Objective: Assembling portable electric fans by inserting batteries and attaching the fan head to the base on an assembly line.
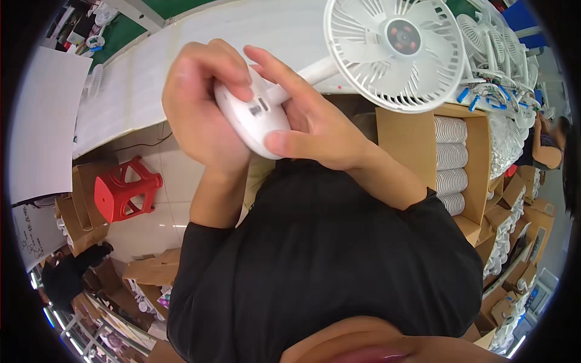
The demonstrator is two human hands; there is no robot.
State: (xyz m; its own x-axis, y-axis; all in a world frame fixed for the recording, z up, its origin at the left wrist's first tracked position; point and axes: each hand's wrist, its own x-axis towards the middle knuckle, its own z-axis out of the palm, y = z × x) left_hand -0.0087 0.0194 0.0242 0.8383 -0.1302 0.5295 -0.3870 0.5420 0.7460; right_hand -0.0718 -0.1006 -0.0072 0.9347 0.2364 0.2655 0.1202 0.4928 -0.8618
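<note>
A white desk fan is tilted over the table edge, its round caged head up and to the right, its neck running down left to a rounded base. My left hand grips the base from the left, with curled fingers reaching over it near a small dark slot. My right hand holds the base from the other side, its thumb pressed on the lower rim and its fingers around the neck. The left hand is slightly blurred. What lies under both palms is hidden.
The white worktable stretches across the far side. A cardboard box holds stacks of white ribbed round parts. More white fans crowd the far right. A red stool stands on the left. Another person works at the right.
</note>
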